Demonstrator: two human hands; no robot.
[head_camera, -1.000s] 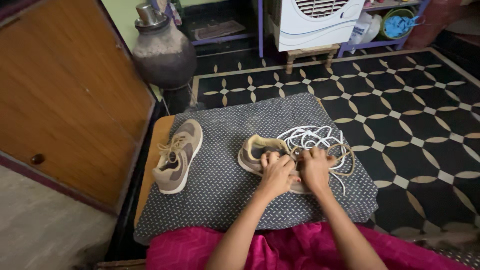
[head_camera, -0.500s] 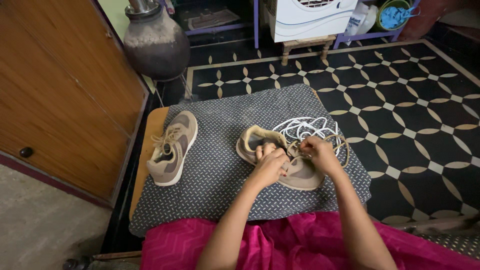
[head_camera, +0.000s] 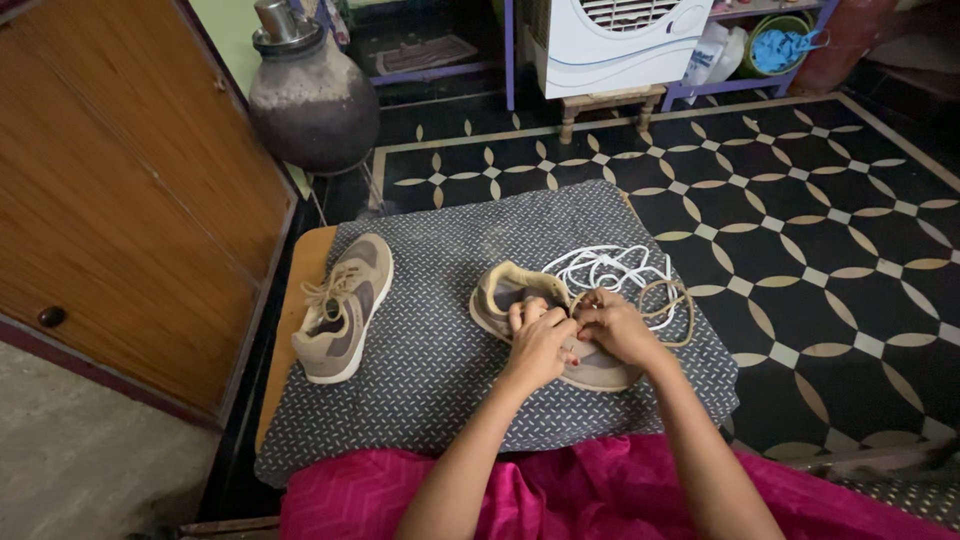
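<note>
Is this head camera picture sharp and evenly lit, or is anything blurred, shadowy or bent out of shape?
Head view: soft, even light with no harsh glare; the left hand, right hand and the shoe under them look sharp; the white laces are crisp too. The far corners of the patterned floor go dim, and the wooden door leans, a wide-lens bend.

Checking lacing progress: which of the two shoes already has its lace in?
The left shoe, lying apart from the hands, shows a tan lace tied across its top. The right shoe, under both hands, has its lace loose beside it.
</note>
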